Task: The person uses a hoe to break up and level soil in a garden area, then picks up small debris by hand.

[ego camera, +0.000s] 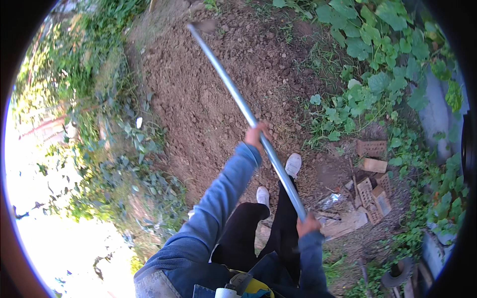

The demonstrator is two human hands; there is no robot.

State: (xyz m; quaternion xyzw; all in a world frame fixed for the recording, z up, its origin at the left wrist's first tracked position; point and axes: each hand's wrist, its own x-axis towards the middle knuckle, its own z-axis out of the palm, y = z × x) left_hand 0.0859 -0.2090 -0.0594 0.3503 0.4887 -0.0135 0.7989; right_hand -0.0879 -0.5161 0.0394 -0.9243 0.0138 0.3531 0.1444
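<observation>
A long metal pole handle (pixel 238 97) runs diagonally from the upper left down to my body. My left hand (pixel 258 136) grips it around the middle, and my right hand (pixel 309 225) holds it near its lower end. At the far end is a blurred blade (pixel 205 26), brownish like the ground; the tool looks like a hoe. It is at or just over the loose brown soil (pixel 216 97); whether it touches cannot be told. Both my feet, in white shoes (pixel 293 165), are on the ground beneath the pole.
Perforated bricks (pixel 369 193), a flat board (pixel 344 224) and clear plastic (pixel 331 200) lie right of my feet. Leafy vines (pixel 376 82) line the right side, and more plants (pixel 145 186) border the soil on the left. A curved dark object (pixel 398 273) lies at lower right.
</observation>
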